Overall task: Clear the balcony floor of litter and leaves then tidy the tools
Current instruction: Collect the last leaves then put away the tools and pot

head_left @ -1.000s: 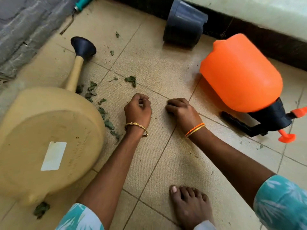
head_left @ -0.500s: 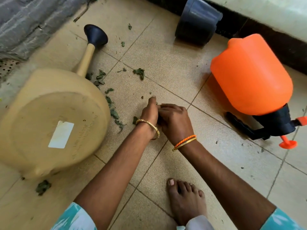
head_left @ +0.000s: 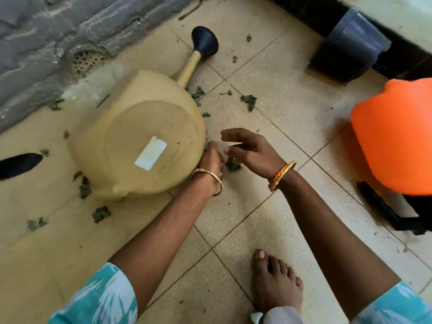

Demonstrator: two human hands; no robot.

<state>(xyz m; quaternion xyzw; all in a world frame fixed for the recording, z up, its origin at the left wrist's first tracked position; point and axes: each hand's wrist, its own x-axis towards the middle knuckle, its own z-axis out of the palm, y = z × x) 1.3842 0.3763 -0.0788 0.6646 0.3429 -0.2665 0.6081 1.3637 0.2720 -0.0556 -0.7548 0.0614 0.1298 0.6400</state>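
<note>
Leaves [head_left: 233,166] lie at the watering can's [head_left: 140,141] three o'clock. Left hand [head_left: 211,160] pinches some; right hand [head_left: 250,148] hangs loose. Clutched bits might slip and scatter.

Beige watering can [head_left: 145,136] with navy rose, orange sprayer [head_left: 395,136], green leaves [head_left: 249,100], teal floral sleeves [head_left: 102,300]

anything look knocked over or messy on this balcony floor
Yes. The beige plastic watering can lies on its side, base toward the camera. The orange plastic pressure sprayer is tipped over too. Torn green leaf bits are scattered across the tan tiles.
</note>
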